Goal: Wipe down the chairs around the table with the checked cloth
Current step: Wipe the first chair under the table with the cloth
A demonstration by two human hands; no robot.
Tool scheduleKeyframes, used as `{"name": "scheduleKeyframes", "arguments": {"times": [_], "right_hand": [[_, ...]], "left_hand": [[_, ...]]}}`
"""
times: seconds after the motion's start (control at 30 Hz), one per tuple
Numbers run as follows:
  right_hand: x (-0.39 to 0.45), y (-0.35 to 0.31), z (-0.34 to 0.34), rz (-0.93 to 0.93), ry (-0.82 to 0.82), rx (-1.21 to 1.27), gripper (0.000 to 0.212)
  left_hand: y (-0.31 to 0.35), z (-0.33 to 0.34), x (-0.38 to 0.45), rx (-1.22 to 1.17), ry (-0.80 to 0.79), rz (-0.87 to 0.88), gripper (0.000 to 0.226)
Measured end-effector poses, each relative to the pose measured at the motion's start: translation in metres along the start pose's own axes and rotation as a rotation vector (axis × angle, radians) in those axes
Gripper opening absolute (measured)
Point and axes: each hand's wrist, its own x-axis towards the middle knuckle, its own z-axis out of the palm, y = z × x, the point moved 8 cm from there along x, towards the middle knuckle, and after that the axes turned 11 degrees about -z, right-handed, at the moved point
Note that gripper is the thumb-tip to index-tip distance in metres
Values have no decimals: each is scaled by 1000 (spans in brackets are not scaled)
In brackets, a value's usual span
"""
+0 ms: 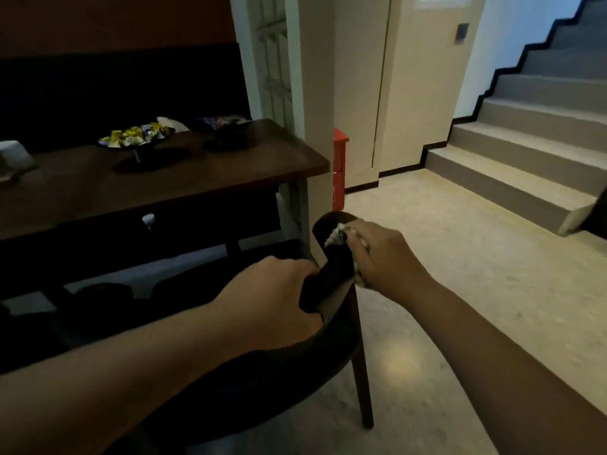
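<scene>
Checked cloth [341, 238] bunched in the right hand [384, 257], fingers curled round it, pressed on the top end of the dark chair [331, 257] backrest. Cloth shows at the fingertips and under the palm. Left hand [272, 303] grips the same curved backrest lower down, fingers wrapped over the rail. Chair stands at the near right corner of the dark wooden table [184, 178]. Dish of wrapped sweets [136, 136] on the tabletop. Red box [340, 169] behind the table corner by the wall. Stairs [532, 139] to the right.
</scene>
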Motion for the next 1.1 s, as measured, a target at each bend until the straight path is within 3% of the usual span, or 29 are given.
{"name": "scheduleKeyframes", "arguments": {"times": [0.17, 0.23, 0.33, 0.4, 0.53, 0.57, 0.67, 0.8, 0.93, 1.03, 1.1], "right_hand": [[24, 7, 0, 274, -367, -15, 19], [36, 8, -5, 352, -427, 1, 19], [50, 13, -23, 457, -279, 40, 18], [49, 18, -28, 503, -183, 65, 19], [6, 18, 11, 553, -480, 150, 56], [-4, 15, 17, 563, -469, 203, 61], [-9, 13, 18, 596, -282, 252, 56], [2, 21, 11, 633, -157, 204, 45], [35, 32, 1, 467, -151, 151, 44], [67, 39, 25, 214, -425, 97, 46], [76, 54, 50, 155, -682, 51, 45]], "left_hand": [[-9, -13, 7, -120, 32, -86, 52], [-15, -15, 10, -198, 36, -148, 49], [-28, -14, 15, -275, 2, -300, 62], [-33, -12, 21, -320, -32, -387, 56], [-36, -15, 37, -341, 52, -519, 27], [-35, -15, 38, -362, 90, -542, 27], [-29, -5, 36, -455, 134, -537, 52], [-27, 6, 46, -561, 83, -471, 57], [-26, 12, 48, -587, 79, -460, 59], [-30, 15, 48, -644, 91, -501, 59], [-32, 15, 49, -675, 100, -508, 59]]}}
